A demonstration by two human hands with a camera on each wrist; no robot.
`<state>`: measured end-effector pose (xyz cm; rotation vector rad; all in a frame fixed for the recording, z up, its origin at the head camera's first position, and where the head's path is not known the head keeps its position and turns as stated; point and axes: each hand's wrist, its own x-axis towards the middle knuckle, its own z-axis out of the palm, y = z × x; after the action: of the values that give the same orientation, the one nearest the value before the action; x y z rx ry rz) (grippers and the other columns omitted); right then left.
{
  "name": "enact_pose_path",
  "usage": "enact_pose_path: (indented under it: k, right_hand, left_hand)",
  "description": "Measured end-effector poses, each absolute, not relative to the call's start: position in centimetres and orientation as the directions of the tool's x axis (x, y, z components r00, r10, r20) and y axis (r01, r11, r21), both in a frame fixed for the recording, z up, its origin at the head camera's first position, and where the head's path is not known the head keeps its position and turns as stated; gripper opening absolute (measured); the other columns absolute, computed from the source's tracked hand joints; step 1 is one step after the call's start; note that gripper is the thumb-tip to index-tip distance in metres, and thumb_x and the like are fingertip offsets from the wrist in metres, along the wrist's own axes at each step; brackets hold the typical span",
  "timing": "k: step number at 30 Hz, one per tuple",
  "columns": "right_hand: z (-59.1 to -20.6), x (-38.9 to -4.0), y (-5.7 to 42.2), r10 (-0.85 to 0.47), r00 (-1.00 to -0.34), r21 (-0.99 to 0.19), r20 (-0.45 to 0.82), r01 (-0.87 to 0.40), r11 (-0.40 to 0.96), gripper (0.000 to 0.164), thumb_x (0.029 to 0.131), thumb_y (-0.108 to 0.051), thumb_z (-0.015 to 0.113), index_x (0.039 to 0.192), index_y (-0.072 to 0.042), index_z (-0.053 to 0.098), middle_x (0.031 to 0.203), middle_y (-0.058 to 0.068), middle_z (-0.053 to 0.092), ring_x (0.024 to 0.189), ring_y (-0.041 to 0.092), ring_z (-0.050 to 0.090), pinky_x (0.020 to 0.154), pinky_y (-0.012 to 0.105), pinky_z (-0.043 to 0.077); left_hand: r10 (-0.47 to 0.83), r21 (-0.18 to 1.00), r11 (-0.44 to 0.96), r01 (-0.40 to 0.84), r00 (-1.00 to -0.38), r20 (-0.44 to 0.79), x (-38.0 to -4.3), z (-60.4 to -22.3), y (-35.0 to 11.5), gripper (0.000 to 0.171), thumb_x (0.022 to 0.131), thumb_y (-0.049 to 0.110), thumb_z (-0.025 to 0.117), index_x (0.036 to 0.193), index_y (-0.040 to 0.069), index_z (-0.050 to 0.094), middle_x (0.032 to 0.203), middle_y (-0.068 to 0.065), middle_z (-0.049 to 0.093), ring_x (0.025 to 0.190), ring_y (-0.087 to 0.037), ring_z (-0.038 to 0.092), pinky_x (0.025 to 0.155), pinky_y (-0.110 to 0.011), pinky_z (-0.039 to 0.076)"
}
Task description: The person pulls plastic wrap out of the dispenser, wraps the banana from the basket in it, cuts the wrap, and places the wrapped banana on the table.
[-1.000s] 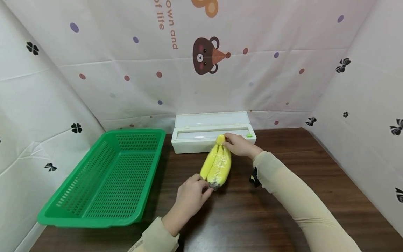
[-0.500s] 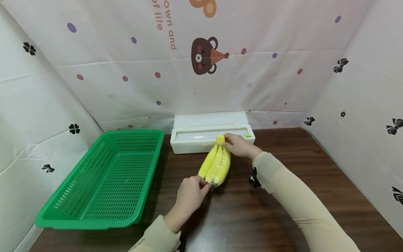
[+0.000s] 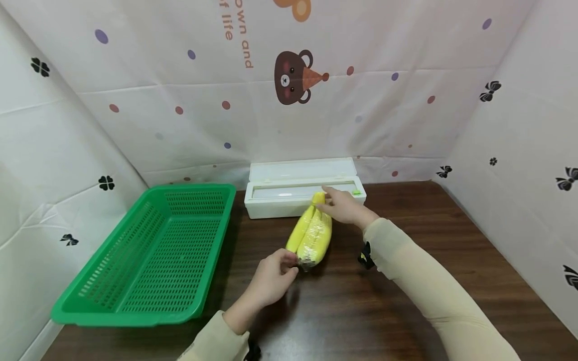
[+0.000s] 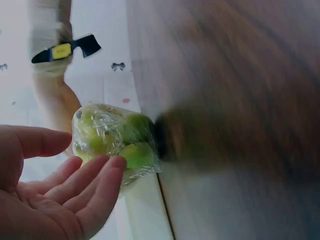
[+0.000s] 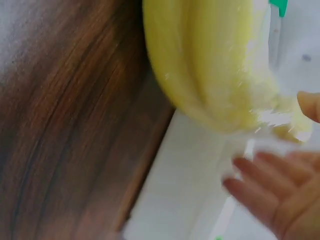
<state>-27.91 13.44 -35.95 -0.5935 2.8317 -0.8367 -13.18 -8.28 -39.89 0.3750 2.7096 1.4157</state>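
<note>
A bunch of yellow bananas [image 3: 314, 235], wrapped in clear cling film, lies at the middle of the dark wooden table [image 3: 361, 311]. Its stem end points away, toward a white box. My left hand [image 3: 271, 278] is at the near tips, thumb and fingers apart; in the left wrist view the fingers [image 4: 95, 200] reach just below the film-covered tips. Around the stem my right hand [image 3: 344, 205] has its thumb and fingers spread. The right wrist view shows a gap between those fingers [image 5: 265, 182] and the bananas [image 5: 215, 60].
Behind the bananas stands the white cling film box [image 3: 280, 206], its lid [image 3: 302, 169] up and a small green slider [image 3: 356, 192] at its right end. A green plastic basket [image 3: 209, 260] sits on the left. Printed cloth walls [image 3: 180, 135] close in the back and sides.
Both hands have loosened from the bananas: the right fingers have spread away from the stem, and the left thumb and fingers have parted at the tips. The bananas stay nearly in place.
</note>
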Motion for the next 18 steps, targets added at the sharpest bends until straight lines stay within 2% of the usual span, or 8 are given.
enact_pose_path:
  k: [2,5,9,11,14,18]
  right_hand:
    - [-35.7,-27.1,13.2,-0.400,-0.915,-0.500,0.043,-0.367,0.785,0.073,0.092,-0.033,0.059,0.149,-0.003,0.024,0.143,0.021,0.043,0.129,0.034,0.045,0.102,0.048,0.042]
    - [-35.3,-25.2,12.7,-0.441,-0.887,-0.391,0.136,-0.457,0.799,0.070,0.089,-0.032,0.063,0.145,-0.002,0.033,0.145,0.021,0.040,0.132,0.036,0.041,0.106,0.050,0.037]
    - [-35.2,-22.6,12.0,-0.532,-0.826,-0.300,0.186,-0.563,0.770,0.061,0.088,-0.032,0.064,0.136,0.001,0.046,0.141,0.022,0.044,0.130,0.036,0.044,0.104,0.048,0.040]
    - [-35.3,-21.5,11.8,-0.566,-0.802,-0.277,0.188,-0.597,0.753,0.059,0.087,-0.033,0.065,0.133,0.002,0.050,0.138,0.021,0.048,0.128,0.034,0.047,0.103,0.046,0.041]
    - [-35.7,-20.2,11.5,-0.594,-0.787,-0.265,0.170,-0.617,0.741,0.057,0.087,-0.034,0.065,0.130,0.001,0.053,0.135,0.018,0.052,0.125,0.030,0.050,0.100,0.044,0.044]
    - [-36.4,-18.9,11.3,-0.620,-0.770,-0.268,0.151,-0.635,0.724,0.056,0.086,-0.035,0.066,0.130,-0.001,0.054,0.134,0.014,0.054,0.123,0.026,0.052,0.099,0.041,0.045]
  left_hand:
    - [0.266,0.763,0.599,0.243,-0.959,0.096,-13.3,-39.8,-8.3,0.024,0.089,0.009,0.060,0.112,0.002,0.060,0.104,-0.010,0.065,0.085,-0.017,0.063,0.069,-0.026,0.051]
    - [0.281,0.631,0.706,0.321,-0.945,0.167,-13.3,-39.7,-8.3,0.025,0.089,0.012,0.062,0.112,0.004,0.063,0.101,-0.006,0.061,0.082,-0.014,0.058,0.065,-0.024,0.048]
    - [0.327,0.415,0.804,0.426,-0.900,0.289,-13.5,-39.7,-8.7,0.018,0.086,0.016,0.067,0.103,0.010,0.069,0.101,-0.004,0.052,0.087,-0.016,0.052,0.063,-0.026,0.048]
    - [0.358,0.354,0.809,0.469,-0.871,0.336,-13.8,-39.8,-9.0,0.014,0.085,0.016,0.069,0.098,0.011,0.070,0.102,-0.004,0.050,0.091,-0.019,0.053,0.066,-0.029,0.050]
    - [0.377,0.342,0.795,0.501,-0.850,0.368,-14.1,-39.9,-9.3,0.011,0.084,0.015,0.069,0.095,0.011,0.070,0.105,-0.005,0.050,0.090,-0.018,0.053,0.070,-0.030,0.051]
    - [0.350,0.411,0.771,0.486,-0.863,0.364,-14.5,-39.8,-9.5,0.009,0.085,0.008,0.064,0.094,0.009,0.066,0.107,-0.005,0.051,0.079,-0.012,0.052,0.064,-0.024,0.048]
